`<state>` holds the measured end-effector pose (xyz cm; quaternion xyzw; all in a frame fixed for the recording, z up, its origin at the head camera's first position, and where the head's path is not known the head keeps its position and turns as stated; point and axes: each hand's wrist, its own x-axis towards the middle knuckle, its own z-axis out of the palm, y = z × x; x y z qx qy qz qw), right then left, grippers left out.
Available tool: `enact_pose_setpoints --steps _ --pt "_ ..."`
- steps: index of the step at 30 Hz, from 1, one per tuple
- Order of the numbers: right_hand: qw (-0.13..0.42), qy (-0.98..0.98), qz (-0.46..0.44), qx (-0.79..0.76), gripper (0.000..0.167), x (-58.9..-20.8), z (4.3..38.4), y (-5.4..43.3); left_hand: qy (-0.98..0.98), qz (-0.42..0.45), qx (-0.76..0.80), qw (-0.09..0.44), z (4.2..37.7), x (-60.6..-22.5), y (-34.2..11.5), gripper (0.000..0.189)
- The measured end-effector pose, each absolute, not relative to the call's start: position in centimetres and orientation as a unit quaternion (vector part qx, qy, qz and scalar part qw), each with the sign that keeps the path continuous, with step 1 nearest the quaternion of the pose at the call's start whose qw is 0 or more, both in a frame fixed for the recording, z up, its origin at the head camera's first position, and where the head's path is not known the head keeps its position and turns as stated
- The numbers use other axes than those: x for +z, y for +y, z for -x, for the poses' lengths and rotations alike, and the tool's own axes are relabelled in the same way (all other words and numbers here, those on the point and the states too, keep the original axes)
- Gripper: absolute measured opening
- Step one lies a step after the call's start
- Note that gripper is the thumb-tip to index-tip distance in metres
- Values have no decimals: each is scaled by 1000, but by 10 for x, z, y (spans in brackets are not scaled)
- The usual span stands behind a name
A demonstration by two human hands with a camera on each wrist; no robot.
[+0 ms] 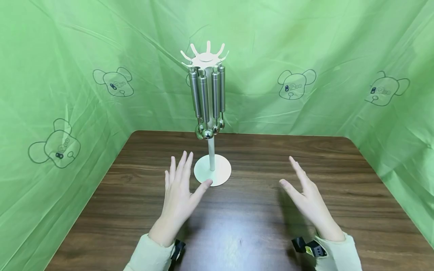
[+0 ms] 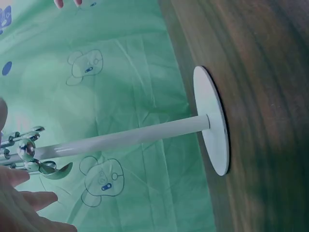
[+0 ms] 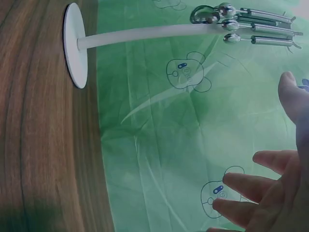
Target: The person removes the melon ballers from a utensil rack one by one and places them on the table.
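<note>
- The left hand is empty: its fingers are straight and slightly apart, its thumb spread wide to the side.
- The right hand is empty as well, its fingers straight and held together as the head view shows them, its thumb well apart from them; the right wrist view shows gaps between the fingers.
- Just ahead and to the right of the left hand, and farther off to the left of the right hand, stands an upright white rack with a slim round pole.
- Its flat white disc base lies just beyond the left thumb, which overlaps its near edge in the head view but stands apart from it.
- Beyond the left fingertips, high on the rack, a white crown of radiating hooks carries shiny silver metal utensils, handles up and rounded ends down.
- Beneath both hands spreads a dark brown wood-grained table.
- Beyond and beside the hands hangs wrinkled green cloth printed with outlined animal heads.
- Behind each hand is a pale green sleeve.
</note>
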<state>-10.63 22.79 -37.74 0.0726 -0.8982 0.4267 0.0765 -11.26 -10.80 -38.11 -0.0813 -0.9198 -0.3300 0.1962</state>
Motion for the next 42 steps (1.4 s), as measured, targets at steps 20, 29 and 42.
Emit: enact_pose_setpoints --steps 20,29,42 --pt "123 -850 -137 494 51 -359 123 215 -830 176 -414 330 135 -342 -110 73" --pt "135 -824 -141 533 42 -346 132 201 -812 198 -409 367 150 -314 -111 76" --pt "112 -784 -162 589 36 -323 150 192 -786 233 -375 433 165 -270 -115 69"
